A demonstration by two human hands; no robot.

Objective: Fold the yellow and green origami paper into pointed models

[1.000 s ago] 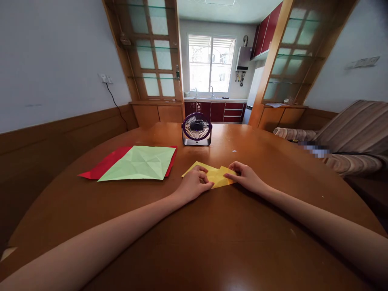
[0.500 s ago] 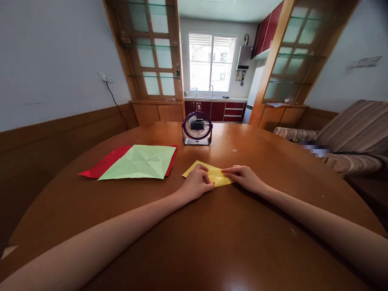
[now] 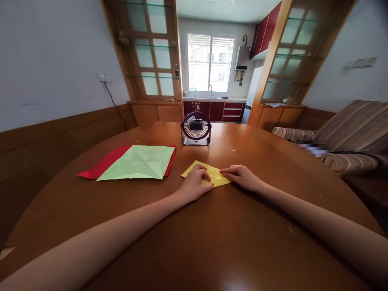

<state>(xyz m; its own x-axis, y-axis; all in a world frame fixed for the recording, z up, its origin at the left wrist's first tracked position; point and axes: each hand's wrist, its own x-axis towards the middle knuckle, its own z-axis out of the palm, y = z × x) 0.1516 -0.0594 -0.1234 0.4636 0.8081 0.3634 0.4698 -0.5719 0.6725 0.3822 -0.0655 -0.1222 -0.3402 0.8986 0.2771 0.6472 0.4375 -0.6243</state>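
Observation:
A folded piece of yellow paper (image 3: 216, 174) lies on the table in front of me, with creases across its surface. My left hand (image 3: 196, 184) rests over its left part, fingers bent and thumb at the near edge, gripping the paper. At the right end, my right hand (image 3: 242, 177) holds it with thumb and fingers drawn close together. Both palms hide some of the sheet. To the left, a light green sheet (image 3: 139, 161) with crossing fold lines lies on top of red paper (image 3: 104, 161).
A small purple desk fan (image 3: 196, 127) stands upright beyond the yellow paper on the brown wooden table (image 3: 194, 242). A tiny pale scrap (image 3: 233, 150) lies to its right. A striped sofa (image 3: 354, 133) is past the table's right edge.
The whole view has shifted very slightly. Both hands keep nearly the same hold on the yellow paper, with no clear movement of it.

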